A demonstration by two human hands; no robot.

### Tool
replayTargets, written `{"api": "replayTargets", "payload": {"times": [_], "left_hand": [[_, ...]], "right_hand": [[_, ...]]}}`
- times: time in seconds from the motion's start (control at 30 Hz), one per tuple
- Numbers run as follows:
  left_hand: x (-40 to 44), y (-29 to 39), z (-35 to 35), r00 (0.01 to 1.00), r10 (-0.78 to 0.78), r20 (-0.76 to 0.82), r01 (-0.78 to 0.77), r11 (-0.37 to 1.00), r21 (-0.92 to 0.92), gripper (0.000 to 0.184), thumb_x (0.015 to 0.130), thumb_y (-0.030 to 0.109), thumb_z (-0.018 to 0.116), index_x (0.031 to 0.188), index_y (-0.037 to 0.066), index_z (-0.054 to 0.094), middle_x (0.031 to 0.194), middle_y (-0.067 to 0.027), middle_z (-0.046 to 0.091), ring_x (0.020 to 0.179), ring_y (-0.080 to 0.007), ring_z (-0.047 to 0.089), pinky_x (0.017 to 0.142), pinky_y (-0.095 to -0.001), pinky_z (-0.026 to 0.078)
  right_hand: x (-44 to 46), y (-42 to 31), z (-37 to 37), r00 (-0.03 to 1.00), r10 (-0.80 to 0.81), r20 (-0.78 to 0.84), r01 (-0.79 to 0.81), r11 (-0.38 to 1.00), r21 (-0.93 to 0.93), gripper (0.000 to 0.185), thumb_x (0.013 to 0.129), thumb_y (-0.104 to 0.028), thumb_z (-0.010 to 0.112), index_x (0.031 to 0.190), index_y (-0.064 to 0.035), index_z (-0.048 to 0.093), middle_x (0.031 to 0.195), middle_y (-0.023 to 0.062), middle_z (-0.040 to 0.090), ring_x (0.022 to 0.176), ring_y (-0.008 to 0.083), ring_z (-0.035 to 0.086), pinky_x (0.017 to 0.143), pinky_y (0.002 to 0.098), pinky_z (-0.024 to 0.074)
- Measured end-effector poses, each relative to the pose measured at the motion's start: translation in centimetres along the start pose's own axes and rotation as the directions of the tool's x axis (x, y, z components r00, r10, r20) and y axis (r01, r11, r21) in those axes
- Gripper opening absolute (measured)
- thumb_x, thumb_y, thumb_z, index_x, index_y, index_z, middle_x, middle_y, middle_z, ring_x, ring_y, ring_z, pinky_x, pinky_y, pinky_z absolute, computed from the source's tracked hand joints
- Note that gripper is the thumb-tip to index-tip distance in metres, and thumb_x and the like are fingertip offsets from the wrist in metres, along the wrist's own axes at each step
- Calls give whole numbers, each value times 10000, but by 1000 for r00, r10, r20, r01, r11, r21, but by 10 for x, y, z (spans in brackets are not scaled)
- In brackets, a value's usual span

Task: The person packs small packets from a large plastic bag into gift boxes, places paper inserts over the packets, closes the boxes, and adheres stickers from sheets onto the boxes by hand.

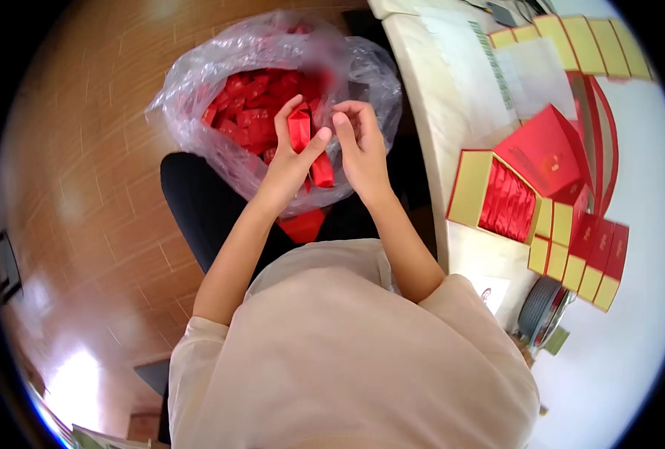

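My left hand [289,159] holds a small shiny red packet [299,130] upright, with the index finger and thumb spread around it. My right hand [361,150] is just to its right, apart from the packet. Its fingers are curved, with the thumb close to the index finger, and nothing shows between them. Below the hands, another red packet [322,170] lies by the near side of a large clear plastic bag [190,63]. Many red packets [254,123] fill the bag, which stands open in front of my knees.
To the right, a covered table [422,112] bears an open red-and-gold box [469,187] packed with red packets, its lid [548,153] raised. Several gold-and-red boxes [594,258] stand beside it, near a grey tape roll [540,307]. More boxes [591,45] line the far end.
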State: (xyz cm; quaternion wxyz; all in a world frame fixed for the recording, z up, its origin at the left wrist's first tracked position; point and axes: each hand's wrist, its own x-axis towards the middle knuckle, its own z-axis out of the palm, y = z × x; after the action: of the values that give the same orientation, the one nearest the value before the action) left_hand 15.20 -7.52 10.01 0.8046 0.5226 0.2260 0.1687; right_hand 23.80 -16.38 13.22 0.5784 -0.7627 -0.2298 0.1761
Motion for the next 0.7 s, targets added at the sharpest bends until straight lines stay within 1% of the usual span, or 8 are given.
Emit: {"api": "replayTargets", "payload": {"times": [0.1, 0.17, 0.33, 0.47, 0.5, 0.57, 0.67, 0.7], "left_hand": [[-2, 13, 31, 993, 92, 71, -82, 987, -140, 601, 985, 512, 288, 1459, 162, 173, 1410, -111, 327, 1306, -230, 341, 1100, -366, 255], [-6, 21, 58, 946, 286, 154, -286, 958, -26, 724, 943, 632, 171, 1479, 147, 131, 1410, -128, 329, 1314, -238, 330, 1109, -375, 237], [-25, 60, 120, 893, 214, 396, -87, 945, -314, 958, 818, 801, 185, 1489, 130, 55, 1488, -90, 213, 1386, -251, 216, 1135, -387, 160], [-31, 81, 171, 764, 199, 614, -79, 973, -217, 1066, 771, 835, 292, 1487, 108, -14, 1519, -138, 128, 1411, -278, 148, 1140, -433, 96], [-25, 82, 177, 682, 175, 710, -91, 984, -155, 1030, 830, 762, 319, 1473, 36, -25, 1532, -158, 60, 1427, -281, 96, 1138, -421, 105], [-8, 75, 192, 573, 221, 789, -281, 957, -64, 829, 917, 552, 422, 1468, 35, 80, 1501, -169, 174, 1402, -296, 188, 1131, -429, 149], [16, 85, 229, 409, 210, 888, -564, 824, 65, 534, 935, 228, 524, 1381, 11, 325, 1394, -178, 346, 1331, -303, 314, 1106, -397, 227], [20, 88, 247, 370, 206, 906, -632, 770, 83, 435, 924, 180, 543, 1313, 30, 420, 1329, -185, 390, 1284, -313, 356, 1082, -383, 265]], "right_hand": [[-18, -21, -22, 988, -90, 124, 86, 996, 41, 419, 926, -240, 557, 1246, 10, 455, 1093, 166, 541, 994, 254, 537, 911, 347, 411], [-32, -41, -37, 950, -306, 63, 312, 928, -202, 537, 867, -217, 616, 1294, 21, 394, 1162, 223, 485, 1064, 369, 493, 948, 403, 383], [-50, -89, -97, 892, -433, -128, 341, 833, -436, 610, 812, -173, 685, 1307, 13, 381, 1134, 221, 496, 1029, 374, 531, 878, 397, 437], [-66, -99, -164, 868, -381, -319, 208, 861, -463, 674, 812, -157, 706, 1360, -12, 341, 1211, 246, 536, 1031, 388, 596, 849, 394, 489], [-70, -99, -184, 848, -397, -350, 190, 845, -500, 712, 818, -164, 706, 1387, -18, 304, 1258, 260, 508, 1063, 385, 596, 854, 393, 497], [-76, -91, -229, 748, -519, -415, 152, 742, -653, 771, 826, -173, 706, 1430, -36, 247, 1281, 236, 509, 1107, 355, 581, 905, 371, 473], [-95, -97, -292, 691, -377, -616, 111, 898, -425, 742, 861, -84, 654, 1456, -47, 213, 1163, 187, 604, 1060, 232, 607, 919, 334, 460], [-99, -93, -314, 639, -445, -627, 27, 828, -560, 703, 864, -73, 644, 1446, -62, 250, 1125, 179, 619, 1039, 250, 617, 900, 336, 468]]}}
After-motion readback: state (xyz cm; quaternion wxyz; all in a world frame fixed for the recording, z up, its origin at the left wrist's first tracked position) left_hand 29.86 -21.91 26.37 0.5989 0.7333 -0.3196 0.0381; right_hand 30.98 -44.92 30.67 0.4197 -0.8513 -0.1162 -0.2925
